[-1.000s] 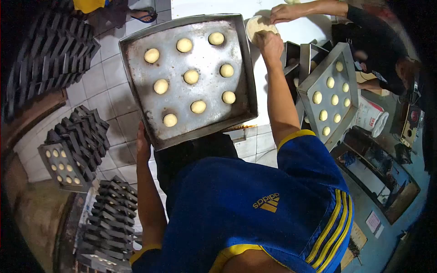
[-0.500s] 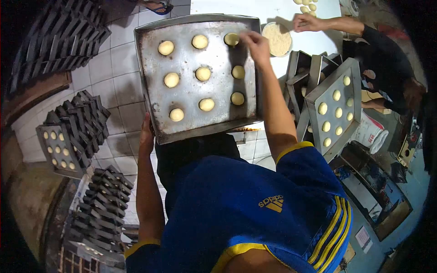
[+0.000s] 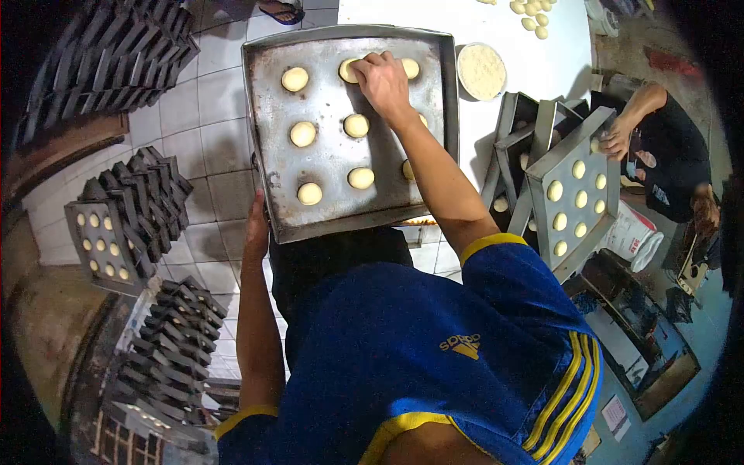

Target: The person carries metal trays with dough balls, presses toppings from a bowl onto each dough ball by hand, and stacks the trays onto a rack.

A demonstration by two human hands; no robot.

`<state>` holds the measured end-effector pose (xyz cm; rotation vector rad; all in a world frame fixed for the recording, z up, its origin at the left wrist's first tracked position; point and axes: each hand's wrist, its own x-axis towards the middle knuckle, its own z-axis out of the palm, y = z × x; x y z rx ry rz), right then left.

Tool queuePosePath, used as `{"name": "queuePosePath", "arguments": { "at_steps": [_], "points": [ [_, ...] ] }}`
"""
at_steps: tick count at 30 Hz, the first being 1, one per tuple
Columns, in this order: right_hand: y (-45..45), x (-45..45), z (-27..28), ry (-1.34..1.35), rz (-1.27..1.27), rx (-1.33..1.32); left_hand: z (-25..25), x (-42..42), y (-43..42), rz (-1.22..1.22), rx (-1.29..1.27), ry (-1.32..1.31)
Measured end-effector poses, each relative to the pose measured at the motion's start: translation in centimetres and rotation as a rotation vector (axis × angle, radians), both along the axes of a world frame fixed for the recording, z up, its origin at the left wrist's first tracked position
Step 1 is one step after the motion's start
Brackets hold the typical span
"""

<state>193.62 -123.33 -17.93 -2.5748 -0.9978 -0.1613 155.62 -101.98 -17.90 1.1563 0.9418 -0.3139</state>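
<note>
A square metal tray (image 3: 333, 209) with several round dough balls lies in front of me. My left hand (image 3: 257, 225) holds its lower left edge from the side, its fingers partly hidden under the rim. Over the top middle dough ball (image 3: 349, 70) is my right hand (image 3: 381, 80), fingers bent and closed together; what they hold, if anything, is hidden. Right of the tray, a round bowl of pale crumbs (image 3: 481, 71) sits on the white table (image 3: 418, 12).
Stacked trays (image 3: 546, 124) lean at the right, where a co-worker's hand (image 3: 618, 139) touches the top one. More tray stacks stand on the left (image 3: 147, 201) and lower left (image 3: 174, 333). Dough balls (image 3: 530, 9) lie on the table's far side.
My right hand has moved left from the bowl, across the tray's right column to the top middle dough ball. The co-worker's hand has gone from the table to the leaning tray.
</note>
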Motion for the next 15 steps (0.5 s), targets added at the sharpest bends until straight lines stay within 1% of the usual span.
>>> {"name": "queuePosePath", "arguments": {
  "at_steps": [1, 2, 4, 5, 6, 7, 8, 9, 10, 12, 13, 14, 15],
  "points": [
    [-0.2, -0.7, 0.3, 0.001, 0.004, -0.037, -1.0, -0.4, 0.2, 0.028, -0.092, -0.013],
    [-0.3, -1.4, 0.7, 0.001, 0.007, -0.074, -0.6, -0.3, 0.0, 0.027, -0.094, -0.014],
    [-0.5, -3.4, 1.4, 0.008, 0.019, -0.102, 0.4, -0.1, -0.3, -0.024, 0.013, 0.001],
    [-0.8, -3.9, 1.3, 0.015, 0.031, -0.129, 0.2, -0.2, -0.3, -0.04, 0.048, 0.005],
    [-1.2, -4.3, 1.0, 0.092, 0.068, -0.151, -0.6, -0.4, -0.3, 0.03, -0.009, 0.032],
    [-1.8, -4.1, 0.9, 0.091, 0.067, -0.152, -1.1, -0.5, -0.2, 0.1, -0.065, 0.06],
    [-2.4, -4.0, 1.1, 0.073, 0.05, -0.105, -1.0, -0.5, -0.1, 0.1, -0.066, 0.06],
    [-3.0, -3.7, 1.7, 0.054, 0.034, -0.057, -0.9, -0.4, 0.1, 0.089, -0.124, 0.026],
    [-3.9, -2.6, 2.4, 0.124, -0.056, 0.084, -0.9, -0.4, 0.2, 0.079, -0.183, -0.006],
    [-7.8, 0.7, 3.4, -0.042, -0.247, 0.364, -1.3, -0.6, 0.1, 0.096, -0.207, 0.001],
    [-9.9, 2.5, 4.3, -0.017, -0.375, 0.4, -1.4, -0.7, 0.1, 0.111, -0.231, 0.004],
    [-13.2, 4.5, 2.9, -0.095, -0.592, 0.218, -1.3, -0.8, 0.2, 0.109, -0.23, 0.004],
    [-16.2, 6.3, 3.1, -0.116, -0.683, 0.037, -1.2, -0.9, 0.2, 0.088, -0.181, -0.016]
  ]
}}
